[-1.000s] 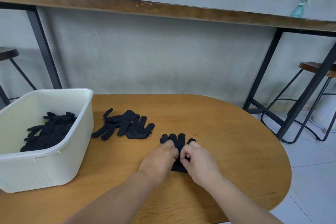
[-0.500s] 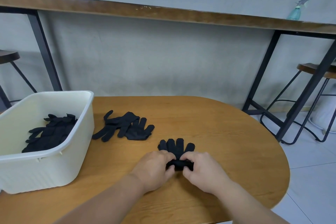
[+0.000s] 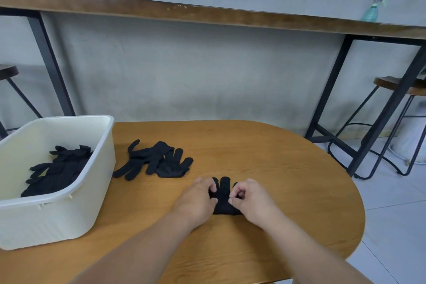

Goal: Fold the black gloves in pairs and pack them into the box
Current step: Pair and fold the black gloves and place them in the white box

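Here we are in the middle of a fold: our left hand [image 3: 200, 198] and right hand [image 3: 250, 199] sit side by side on the wooden table [image 3: 265, 157], both curled onto the glove pair [image 3: 224, 198] that lies between them. The left fingers bend over the pair's left edge and the right fingers pinch its right edge near the middle, thumbs tucked toward the cloth. A few black fingertips of the pair poke out beyond our knuckles, pointing away from us, while the cuff end lies nearer us between the wrists. From this angle we cannot quite tell whether the cloth has already been doubled over or is only gathered for the turn, since our hands cover most of it.

To the left, a loose heap of black gloves [image 3: 156, 160] waits on the table, just beside the cream plastic box [image 3: 96, 168]. Inside the box a dark pile of folded gloves [image 3: 57, 170] rests against the bottom.

So we judge the step in hand to be folding this pair, with packing yet to come. The next move, as we see it, calls for finishing the fold so the bundle holds its shape, keeping a firm pinch on both layers, then carrying it left over the box rim and setting it down with the others. After that the loose heap wants sorting into its next pair.
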Demonstrator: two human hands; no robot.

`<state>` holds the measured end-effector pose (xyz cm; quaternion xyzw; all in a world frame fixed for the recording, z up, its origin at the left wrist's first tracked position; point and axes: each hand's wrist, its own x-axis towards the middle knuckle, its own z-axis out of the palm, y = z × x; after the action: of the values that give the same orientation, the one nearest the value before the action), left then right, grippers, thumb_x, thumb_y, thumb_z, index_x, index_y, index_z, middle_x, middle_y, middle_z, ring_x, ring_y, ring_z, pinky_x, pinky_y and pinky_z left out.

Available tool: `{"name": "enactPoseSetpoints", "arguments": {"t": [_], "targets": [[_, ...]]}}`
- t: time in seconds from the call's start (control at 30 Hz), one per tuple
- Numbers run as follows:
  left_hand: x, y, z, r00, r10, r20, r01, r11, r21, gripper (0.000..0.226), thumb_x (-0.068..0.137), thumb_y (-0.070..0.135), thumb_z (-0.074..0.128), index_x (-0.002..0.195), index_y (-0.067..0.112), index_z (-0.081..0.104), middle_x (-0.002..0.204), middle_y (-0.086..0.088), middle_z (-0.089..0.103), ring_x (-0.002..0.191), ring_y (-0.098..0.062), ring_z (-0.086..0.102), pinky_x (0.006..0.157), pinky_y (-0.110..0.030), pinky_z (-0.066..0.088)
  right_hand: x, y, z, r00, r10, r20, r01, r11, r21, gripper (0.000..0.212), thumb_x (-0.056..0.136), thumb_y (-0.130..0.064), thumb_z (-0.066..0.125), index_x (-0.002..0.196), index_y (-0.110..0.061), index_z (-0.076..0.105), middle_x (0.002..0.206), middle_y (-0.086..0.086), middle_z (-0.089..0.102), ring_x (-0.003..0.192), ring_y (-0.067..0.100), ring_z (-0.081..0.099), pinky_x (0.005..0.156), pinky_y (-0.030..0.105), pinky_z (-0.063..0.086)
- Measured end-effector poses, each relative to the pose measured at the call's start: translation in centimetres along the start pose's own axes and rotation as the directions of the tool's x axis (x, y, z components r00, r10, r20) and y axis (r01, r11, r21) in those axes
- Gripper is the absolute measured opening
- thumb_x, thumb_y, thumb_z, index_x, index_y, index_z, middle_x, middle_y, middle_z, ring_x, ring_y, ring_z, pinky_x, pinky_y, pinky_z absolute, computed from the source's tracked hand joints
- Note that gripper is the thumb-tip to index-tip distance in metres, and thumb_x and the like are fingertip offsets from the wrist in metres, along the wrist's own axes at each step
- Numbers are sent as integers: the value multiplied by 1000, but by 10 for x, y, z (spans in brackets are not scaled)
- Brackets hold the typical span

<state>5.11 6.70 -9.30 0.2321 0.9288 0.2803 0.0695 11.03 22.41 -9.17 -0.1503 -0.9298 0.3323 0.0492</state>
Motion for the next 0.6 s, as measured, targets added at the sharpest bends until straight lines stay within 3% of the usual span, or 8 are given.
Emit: {"name": "enactPoseSetpoints", "arguments": {"t": [0.1,0.2,0.33,0.43,0.5,0.6], "targets": [[-3,4,0,994,106,-17,-104,992,75,7,96,21,53,97,23,60,105,11,48,86,-14,56,78,-30,49,-7,-3,-2,989,-145,25,147,971,-191,12,94,-31,58,91,-34,69,93,-12,53,81,8,56,68,24,49],[-9,1,-5,969,246,-9,-242,957,162,21,100,26,46,110,23,64,116,11,52,97,-13,56,85,-27,47,-14,0,-7,962,-266,64,274,920,-280,28,96,-36,48,115,-32,69,104,-13,54,88,11,58,76,30,52],[-21,-12,-9,936,347,55,-351,920,174,39,95,42,52,131,27,52,125,17,46,103,-7,53,88,-20,42,-23,3,-7,948,-281,152,317,886,-338,50,86,-49,52,132,-31,55,115,-17,45,90,14,59,79,30,49],[-23,-12,-8,935,354,35,-354,917,183,38,92,40,56,128,29,53,122,16,50,103,-6,52,84,-16,39,-25,0,-8,942,-313,125,337,869,-362,43,87,-42,54,128,-30,56,113,-15,47,93,16,59,81,31,48],[-24,-8,-9,941,336,39,-337,927,163,30,90,40,54,119,30,59,111,14,58,96,-8,56,81,-20,45,-25,-4,-12,941,-302,155,338,869,-361,38,84,-40,54,120,-29,61,106,-13,51,91,16,58,77,29,47],[-25,-4,-14,971,221,90,-224,974,21,20,87,38,54,104,33,65,90,12,64,76,-8,58,65,-22,47,-22,-10,-21,955,-183,233,235,948,-215,31,74,-44,57,100,-31,70,92,-9,61,81,15,59,72,33,52]]}}
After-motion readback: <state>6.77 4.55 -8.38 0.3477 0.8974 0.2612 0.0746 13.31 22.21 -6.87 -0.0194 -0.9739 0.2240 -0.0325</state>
